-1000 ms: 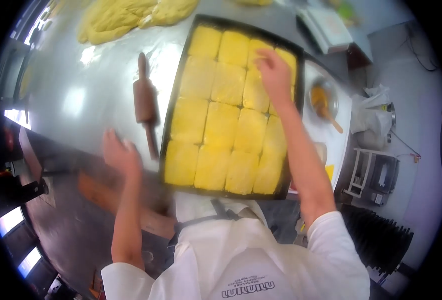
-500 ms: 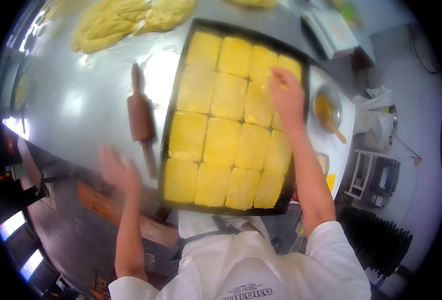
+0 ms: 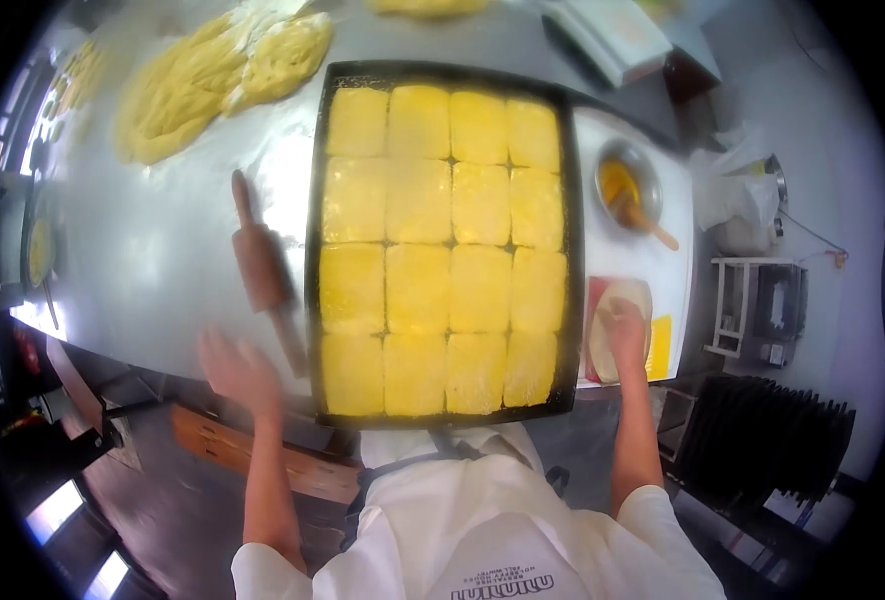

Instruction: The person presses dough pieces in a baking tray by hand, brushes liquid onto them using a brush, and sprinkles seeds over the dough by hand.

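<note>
A dark baking tray [image 3: 313, 300] lies in front of me, filled with rows of flat yellow dough rectangles [image 3: 418, 285]. My right hand [image 3: 623, 325] is off the tray's right side, its fingers bunched down into a pale oval container [image 3: 608, 345] with red beside it. What those fingertips pinch, if anything, is hidden. My left hand [image 3: 238, 370], a little blurred, hovers by the table's front edge with fingers apart and nothing in it. Just beyond it lies a wooden rolling pin [image 3: 261, 265].
Large yellow dough pieces [image 3: 193, 85] lie at the back left of the metal table [image 3: 153, 270]. On the white surface at right stands a metal bowl [image 3: 653, 175] of orange-yellow liquid with a wooden-handled tool [image 3: 658, 230]. A white box-shaped device [image 3: 613, 40] sits at the back right.
My right hand has moved from above the tray's right column down and right to the pale container. The left hand stays near the front edge, still open. My view has turned slightly.
</note>
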A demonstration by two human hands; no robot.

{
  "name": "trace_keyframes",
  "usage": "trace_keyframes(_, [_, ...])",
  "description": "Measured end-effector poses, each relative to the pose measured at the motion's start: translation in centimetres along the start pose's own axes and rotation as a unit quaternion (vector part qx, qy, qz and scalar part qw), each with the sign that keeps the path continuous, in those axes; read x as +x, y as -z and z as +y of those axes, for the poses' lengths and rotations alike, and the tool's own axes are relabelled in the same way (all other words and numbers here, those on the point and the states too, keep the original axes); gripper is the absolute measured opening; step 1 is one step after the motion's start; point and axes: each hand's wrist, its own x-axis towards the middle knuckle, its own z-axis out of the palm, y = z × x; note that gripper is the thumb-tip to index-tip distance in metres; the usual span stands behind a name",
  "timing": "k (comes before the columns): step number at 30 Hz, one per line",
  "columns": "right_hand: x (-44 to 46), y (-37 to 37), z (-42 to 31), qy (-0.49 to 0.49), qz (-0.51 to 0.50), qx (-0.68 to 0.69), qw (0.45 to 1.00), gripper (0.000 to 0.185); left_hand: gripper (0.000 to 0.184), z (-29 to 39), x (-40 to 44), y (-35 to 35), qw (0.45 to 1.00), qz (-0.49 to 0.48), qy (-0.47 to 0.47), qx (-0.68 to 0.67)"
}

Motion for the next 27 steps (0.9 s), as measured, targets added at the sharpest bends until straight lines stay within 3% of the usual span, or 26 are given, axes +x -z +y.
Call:
trace_keyframes(5, [-0.6,-0.4,0.7,0.039,0.025,-0.019,0.999,0.017,0.05,-0.7,-0.5,-0.6,1.0,-0.016,0.014,0.008])
trace_keyframes(8, [-0.1,3.1,-1.2,-0.129,0.008,0.172,0.977,0.016,0.051,-1.1,-0.7,-0.6,1.0,-0.013,0.012,0.013])
trace_keyframes(13, [4.3,7.5,-10.9,-0.17,-0.048,0.388,0.905,0.024,0.052,-0.7,-0.7,-0.5,1.0,-0.014,0.021,0.016])
trace_keyframes(16, [9.2,5.3,-17.7,-0.125,-0.135,0.468,0.864,0.028,0.052,-1.3,-0.5,-0.9,1.0,-0.014,0.007,0.009])
trace_keyframes(20, [16.3,-0.6,-26.6,-0.009,-0.159,0.482,0.861,0.025,0.052,-1.3,-0.7,-1.0,1.0,-0.019,0.013,0.008])
trace_keyframes(22, [19.2,-2.6,-30.9,0.038,-0.151,0.46,0.874,0.019,0.052,-0.9,-0.5,-0.6,0.999,-0.026,0.02,0.004])
trace_keyframes(25, [24.6,-7.6,-32.1,0.114,-0.061,0.305,0.943,0.015,0.053,-1.0,-0.6,-0.6,1.0,-0.016,0.006,-0.007])
trace_keyframes(27, [26.2,-9.1,-32.0,0.101,-0.048,0.325,0.939,0.015,0.054,-1.1,-0.4,-0.6,1.0,-0.008,0.007,-0.026])
